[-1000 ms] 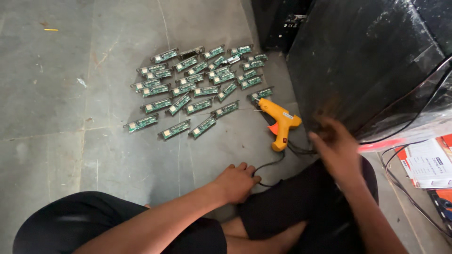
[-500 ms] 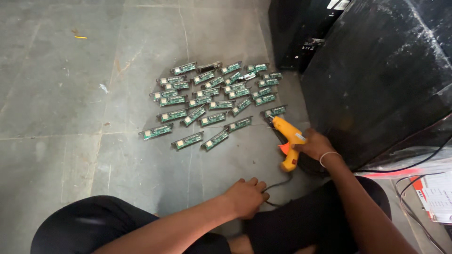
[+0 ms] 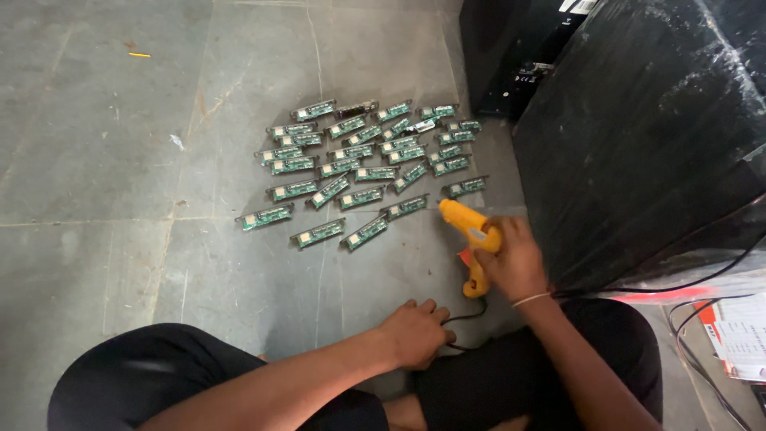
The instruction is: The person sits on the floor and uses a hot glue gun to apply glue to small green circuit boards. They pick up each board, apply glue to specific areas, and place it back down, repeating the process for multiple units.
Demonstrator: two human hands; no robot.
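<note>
The glue gun (image 3: 471,239) in the right hand's (image 3: 511,267) grip has a smooth, slightly glossy yellow plastic shell, and the thin black cord (image 3: 467,315) under the left hand's (image 3: 415,331) fingers looks like matt rubber or plastic. Beyond the gun's nozzle, the small green circuit boards (image 3: 363,168) have a faint lacquered sheen and lie on matt, scuffed grey stone floor tiles (image 3: 104,144). Just beside the gripping hand, the big black box (image 3: 646,136) is wrapped in wrinkled, glossy plastic film.
</note>
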